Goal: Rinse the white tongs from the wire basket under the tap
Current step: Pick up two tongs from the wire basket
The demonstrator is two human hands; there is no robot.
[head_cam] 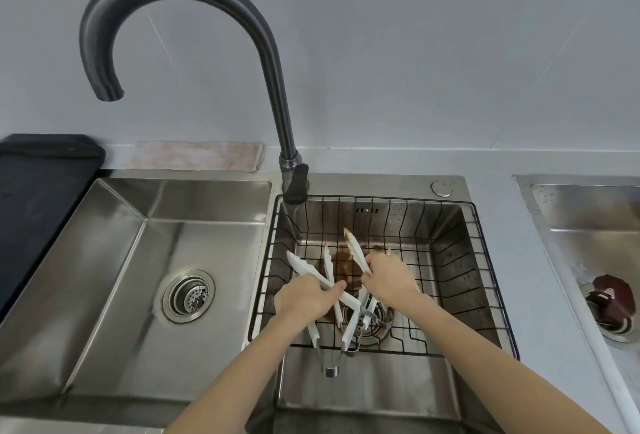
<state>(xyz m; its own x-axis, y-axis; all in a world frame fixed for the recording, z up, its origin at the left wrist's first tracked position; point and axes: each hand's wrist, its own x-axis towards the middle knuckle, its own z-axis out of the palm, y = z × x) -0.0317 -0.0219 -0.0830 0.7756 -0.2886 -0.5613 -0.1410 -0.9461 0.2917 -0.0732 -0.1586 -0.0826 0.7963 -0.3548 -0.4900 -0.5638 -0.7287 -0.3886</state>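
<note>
Arching over the empty left basin (104,295), the gooseneck tap (194,4) runs dry with its spout aimed there, so the tongs must travel leftward to meet water; the left hand (304,296) pinches one pair of white tongs (302,266) inside the wire basket (485,295), apparently to separate it; the right hand (389,277) closes around a second stained pair (353,246), tips raised.

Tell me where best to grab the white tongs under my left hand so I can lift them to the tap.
Grip the white tongs mid-arm, squeezing both arms together, coming from above on the near side, much as the left hand sits now. The soiled tips point toward the back of the wire basket and the metal hinge points toward you, so the middle probably balances best.
</note>
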